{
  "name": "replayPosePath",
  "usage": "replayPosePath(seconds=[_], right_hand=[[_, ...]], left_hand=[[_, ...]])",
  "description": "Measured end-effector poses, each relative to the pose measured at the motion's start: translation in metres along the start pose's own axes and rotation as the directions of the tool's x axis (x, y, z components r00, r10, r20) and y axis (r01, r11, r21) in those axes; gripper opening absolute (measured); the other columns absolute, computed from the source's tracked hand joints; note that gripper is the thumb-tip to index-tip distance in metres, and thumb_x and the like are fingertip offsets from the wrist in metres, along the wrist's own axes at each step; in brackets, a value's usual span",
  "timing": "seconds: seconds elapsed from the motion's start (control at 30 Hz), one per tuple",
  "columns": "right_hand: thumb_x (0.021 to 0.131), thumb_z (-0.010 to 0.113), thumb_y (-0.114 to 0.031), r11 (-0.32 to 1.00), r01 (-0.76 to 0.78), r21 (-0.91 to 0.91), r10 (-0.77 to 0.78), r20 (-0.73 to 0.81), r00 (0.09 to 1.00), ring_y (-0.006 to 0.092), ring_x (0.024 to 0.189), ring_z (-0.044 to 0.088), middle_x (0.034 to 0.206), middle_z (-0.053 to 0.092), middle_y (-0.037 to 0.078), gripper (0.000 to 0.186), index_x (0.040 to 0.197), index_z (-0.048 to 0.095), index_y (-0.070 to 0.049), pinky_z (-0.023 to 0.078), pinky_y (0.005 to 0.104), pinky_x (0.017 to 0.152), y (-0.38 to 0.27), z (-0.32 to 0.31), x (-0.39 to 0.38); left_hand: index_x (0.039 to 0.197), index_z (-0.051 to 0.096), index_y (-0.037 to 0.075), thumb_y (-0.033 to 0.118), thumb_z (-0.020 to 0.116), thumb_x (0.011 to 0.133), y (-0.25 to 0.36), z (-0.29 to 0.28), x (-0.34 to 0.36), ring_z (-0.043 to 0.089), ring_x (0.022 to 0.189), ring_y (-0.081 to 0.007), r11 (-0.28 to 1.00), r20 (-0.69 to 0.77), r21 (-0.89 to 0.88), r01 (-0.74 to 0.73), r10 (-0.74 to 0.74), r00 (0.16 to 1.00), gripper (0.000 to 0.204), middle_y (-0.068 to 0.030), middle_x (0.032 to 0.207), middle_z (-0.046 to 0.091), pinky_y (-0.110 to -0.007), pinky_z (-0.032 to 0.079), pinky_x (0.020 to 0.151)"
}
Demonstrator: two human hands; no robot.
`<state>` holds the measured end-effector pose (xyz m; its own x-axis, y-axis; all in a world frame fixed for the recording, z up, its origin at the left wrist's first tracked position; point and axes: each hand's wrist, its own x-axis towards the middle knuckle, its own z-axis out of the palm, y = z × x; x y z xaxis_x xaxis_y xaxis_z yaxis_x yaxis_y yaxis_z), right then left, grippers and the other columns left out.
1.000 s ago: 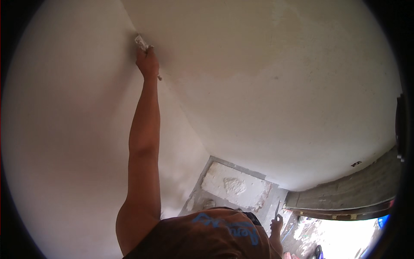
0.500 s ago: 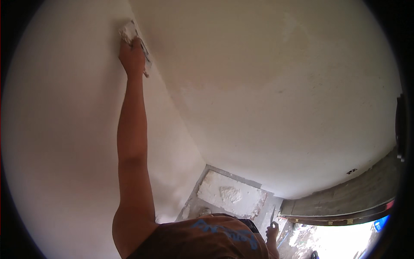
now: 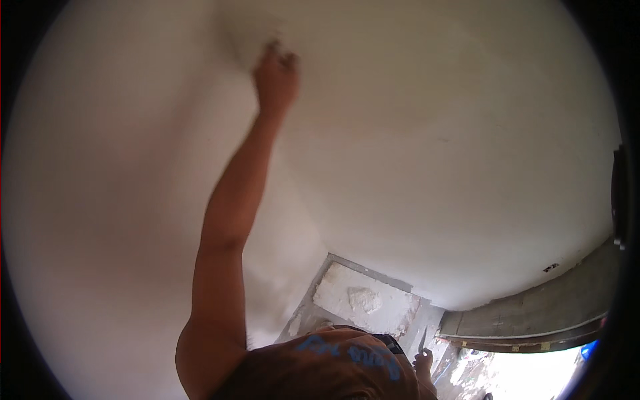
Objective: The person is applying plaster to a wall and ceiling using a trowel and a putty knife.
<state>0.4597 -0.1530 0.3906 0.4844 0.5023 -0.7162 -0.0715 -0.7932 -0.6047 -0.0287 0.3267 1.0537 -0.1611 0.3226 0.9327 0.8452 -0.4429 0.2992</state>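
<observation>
My left arm reaches up to the pale wall, where my left hand (image 3: 277, 83) is closed round a plastering trowel (image 3: 278, 45). Motion smears the trowel, and its blade barely stands out from the wall just right of the corner. Down at my right side, my right hand (image 3: 423, 362) grips a thin putty knife (image 3: 423, 341) with its blade pointing up. Below, a white board (image 3: 333, 287) lies on the floor in the corner, carrying a heap of white plaster (image 3: 363, 300).
The left wall (image 3: 100, 200) and right wall (image 3: 400, 173) meet at a corner. A bare grey band (image 3: 527, 313) curves along the lower right, beside a bright opening (image 3: 533, 370). A blue object (image 3: 588, 350) and a dark fixture (image 3: 619, 193) show at the right edge.
My left hand has swung right with the trowel, from the left wall beside the corner across to the right wall. My right hand stays low with the putty knife.
</observation>
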Motion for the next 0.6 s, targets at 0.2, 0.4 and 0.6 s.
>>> replayPosePath(seconds=[0.2, 0.4, 0.6], right_hand=[[0.079, 0.060, 0.003, 0.995, 0.097, 0.012, -0.097, 0.060, 0.993, 0.0187, 0.046, 0.056, 0.071, 0.060, 0.010, 0.048, 0.124, 0.055, -0.012, 0.040, 0.0326, 0.035, -0.043, 0.016, 0.018], [0.073, 0.062, 0.004, 0.989, 0.148, -0.021, -0.147, 0.032, 0.989, 0.0226, 0.049, 0.061, 0.080, 0.064, 0.015, 0.052, 0.123, 0.057, -0.012, 0.042, 0.0343, 0.035, -0.061, 0.020, 0.000], [0.077, 0.065, 0.000, 0.971, 0.169, -0.170, -0.162, 0.056, 0.985, 0.0221, 0.047, 0.060, 0.071, 0.063, 0.011, 0.051, 0.125, 0.055, -0.013, 0.044, 0.0341, 0.035, -0.025, 0.018, -0.019]], left_hand=[[0.130, 0.059, 0.009, 0.015, 0.064, 0.092, 0.046, -0.077, -0.030, 0.060, 0.112, -0.0316, 0.971, -0.020, -0.177, -0.158, 0.157, 0.987, 0.039, -0.0146, 0.129, 0.061, -0.042, 0.048, 0.096], [0.136, 0.057, 0.017, -0.001, 0.064, 0.083, -0.020, -0.092, 0.067, 0.051, 0.125, -0.0291, 0.724, -0.005, 0.258, -0.639, 0.663, 0.749, 0.056, -0.0082, 0.138, 0.057, -0.044, 0.037, 0.108], [0.136, 0.056, 0.021, -0.004, 0.063, 0.081, -0.042, -0.073, 0.086, 0.053, 0.122, -0.0285, 0.630, 0.068, 0.366, -0.685, 0.716, 0.695, 0.061, -0.0056, 0.135, 0.059, -0.044, 0.040, 0.106]])
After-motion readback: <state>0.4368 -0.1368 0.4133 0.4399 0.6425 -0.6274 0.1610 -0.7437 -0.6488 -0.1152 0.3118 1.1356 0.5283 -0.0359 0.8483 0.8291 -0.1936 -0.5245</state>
